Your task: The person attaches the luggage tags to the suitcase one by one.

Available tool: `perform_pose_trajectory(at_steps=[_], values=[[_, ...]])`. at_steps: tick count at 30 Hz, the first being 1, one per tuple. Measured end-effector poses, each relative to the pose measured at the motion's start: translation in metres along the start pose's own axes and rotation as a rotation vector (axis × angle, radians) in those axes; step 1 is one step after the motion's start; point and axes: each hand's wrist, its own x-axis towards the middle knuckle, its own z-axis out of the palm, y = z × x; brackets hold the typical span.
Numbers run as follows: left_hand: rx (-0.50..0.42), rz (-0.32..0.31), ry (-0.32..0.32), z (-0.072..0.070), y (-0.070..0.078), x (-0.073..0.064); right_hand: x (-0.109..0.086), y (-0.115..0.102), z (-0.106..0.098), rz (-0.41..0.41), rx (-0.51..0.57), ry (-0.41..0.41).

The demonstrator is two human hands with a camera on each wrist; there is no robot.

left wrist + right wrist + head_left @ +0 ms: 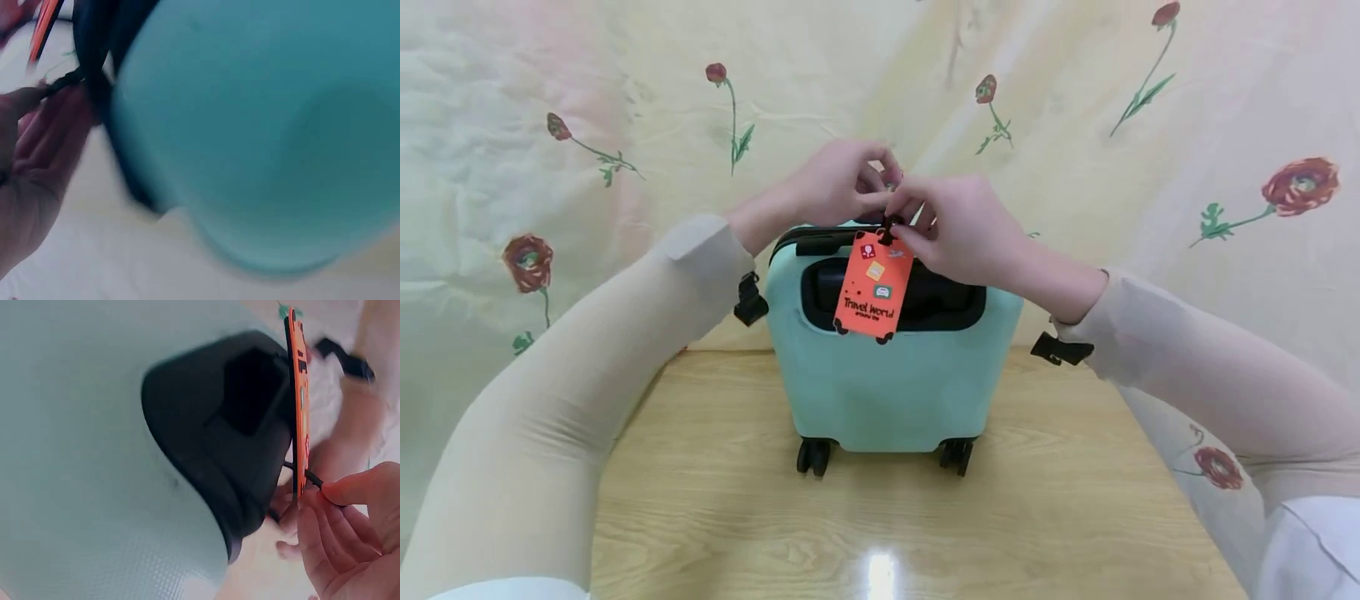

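Observation:
A mint-green suitcase (891,392) stands upright on its wheels, its black handle recess facing me. An orange luggage tag (867,279), printed "Travel world", hangs tilted in front of that recess. The right hand (966,229) pinches the tag's black strap (315,479) between thumb and fingers, just above the tag. Beside it, over the suitcase's top edge, the left hand (842,183) has thumb and fingers brought together. In the left wrist view those fingers pinch a dark strip (62,82) close to the black top handle. The right wrist view shows the tag edge-on.
The suitcase rests on a wood-grain tabletop (891,533). A pale cloth with printed red flowers (647,92) hangs behind and at both sides. Black bands (750,300) are worn near both wrists. Black wheels (814,457) show under the suitcase.

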Motion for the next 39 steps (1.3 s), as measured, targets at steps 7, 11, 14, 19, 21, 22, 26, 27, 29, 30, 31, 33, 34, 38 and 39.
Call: perform_pose_trajectory(at_steps=[7, 11, 14, 19, 21, 22, 26, 27, 29, 30, 31, 33, 34, 38, 39], values=[[-0.385, -0.010, 0.230, 0.028, -0.020, -0.022, 0.018, 0.014, -0.001, 0.145, 0.073, 0.016], [-0.477, 0.039, 0.241, 0.034, -0.025, -0.025, 0.021, 0.021, 0.001, 0.154, 0.096, 0.046], [-0.498, 0.048, 0.236, 0.037, -0.027, -0.025, 0.022, 0.024, 0.005, 0.162, 0.115, 0.057], [-0.522, 0.022, 0.238, 0.038, -0.027, -0.025, 0.022, 0.027, 0.008, 0.196, 0.142, 0.048], [-0.519, 0.016, 0.242, 0.038, -0.028, -0.025, 0.022, 0.028, 0.009, 0.211, 0.151, 0.040], [-0.514, 0.015, 0.244, 0.038, -0.028, -0.025, 0.022, 0.028, 0.009, 0.215, 0.151, 0.037], [-0.497, 0.028, 0.249, 0.037, -0.027, -0.024, 0.022, 0.028, 0.008, 0.226, 0.146, 0.033], [-0.495, 0.032, 0.250, 0.038, -0.027, -0.023, 0.021, 0.028, 0.008, 0.224, 0.138, 0.035], [-0.498, 0.031, 0.249, 0.038, -0.026, -0.022, 0.019, 0.029, 0.007, 0.205, 0.119, 0.048], [-0.498, 0.029, 0.247, 0.038, -0.026, -0.021, 0.018, 0.030, 0.007, 0.184, 0.099, 0.058], [-0.499, 0.025, 0.245, 0.038, -0.026, -0.021, 0.017, 0.031, 0.007, 0.157, 0.078, 0.069], [-0.497, 0.016, 0.238, 0.039, -0.025, -0.020, 0.015, 0.033, 0.008, 0.087, 0.016, 0.094], [-0.493, 0.005, 0.235, 0.038, -0.025, -0.020, 0.015, 0.034, 0.008, 0.050, -0.016, 0.103], [-0.476, -0.054, 0.225, 0.037, -0.026, -0.022, 0.015, 0.033, 0.009, -0.040, -0.106, 0.096], [-0.470, -0.067, 0.223, 0.036, -0.026, -0.023, 0.016, 0.032, 0.009, -0.044, -0.114, 0.087]])
